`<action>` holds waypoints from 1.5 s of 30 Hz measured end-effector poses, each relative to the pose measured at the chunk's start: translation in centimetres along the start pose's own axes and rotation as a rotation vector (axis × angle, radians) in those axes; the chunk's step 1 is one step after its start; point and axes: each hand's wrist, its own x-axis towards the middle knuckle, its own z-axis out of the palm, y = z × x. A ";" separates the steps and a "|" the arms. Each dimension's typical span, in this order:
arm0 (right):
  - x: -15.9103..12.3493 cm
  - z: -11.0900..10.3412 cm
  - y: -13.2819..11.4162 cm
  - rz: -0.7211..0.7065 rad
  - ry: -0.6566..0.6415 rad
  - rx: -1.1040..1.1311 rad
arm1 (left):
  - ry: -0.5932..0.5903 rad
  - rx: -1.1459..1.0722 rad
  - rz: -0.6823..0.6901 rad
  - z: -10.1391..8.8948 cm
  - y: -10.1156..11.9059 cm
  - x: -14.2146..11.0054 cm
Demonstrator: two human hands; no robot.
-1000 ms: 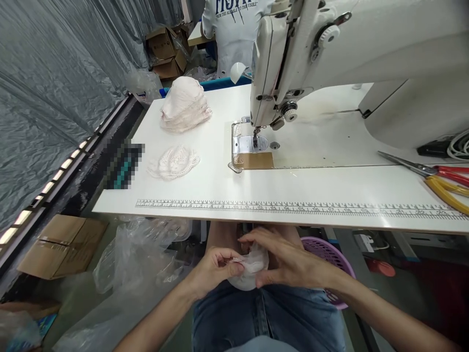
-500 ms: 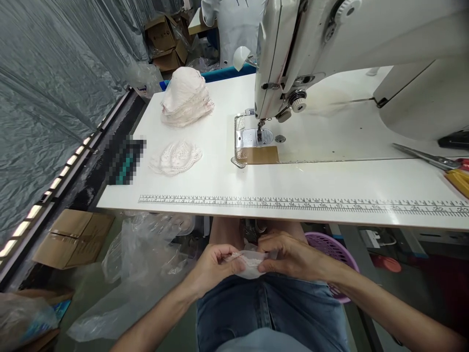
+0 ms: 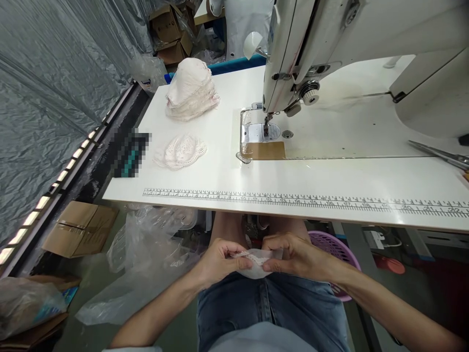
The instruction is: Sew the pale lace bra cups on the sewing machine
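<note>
Over my lap, below the table's front edge, a small white fabric piece with a lace edge (image 3: 256, 270) is stretched between both hands. My left hand (image 3: 225, 261) pinches its left end with thumb and fingers. On the other end, my right hand (image 3: 287, 254) grips the fabric the same way. Up on the sewing table (image 3: 220, 178) lies a single white lace piece (image 3: 182, 152). Behind it sits a stack of pale cup-shaped fabric pieces (image 3: 192, 90). The sewing machine's presser foot (image 3: 266, 128) stands over the needle plate, with no cloth under it.
Scissors (image 3: 437, 152) lie at the table's right. A printed ruler (image 3: 293, 199) runs along the front edge. Below are a purple basket (image 3: 335, 247), clear plastic bags (image 3: 146, 254) and a cardboard box (image 3: 80, 229). Beyond the table is another person (image 3: 244, 29).
The view has shifted slightly, so the table and machine sit a little farther right. Both hands still hold the fabric, and more of its lace edge now shows between them.
</note>
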 end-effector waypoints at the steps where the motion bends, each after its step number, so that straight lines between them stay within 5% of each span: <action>1: 0.0 0.1 0.1 0.004 0.001 0.009 | -0.003 -0.001 0.000 -0.1 0.0 0.0; 10: 0.0 0.4 1.2 0.041 -0.046 0.139 | -0.023 -0.083 -0.074 0.0 0.1 -0.2; 20: -0.2 0.4 0.8 0.026 0.022 0.046 | -0.019 -0.078 -0.029 -0.1 0.3 -0.4; 33: 0.1 1.4 0.2 0.078 0.117 0.037 | 0.056 0.114 0.023 0.6 1.4 -0.7; 45: -0.4 1.3 0.7 0.121 0.114 0.186 | 0.001 -0.029 0.015 0.8 0.4 0.2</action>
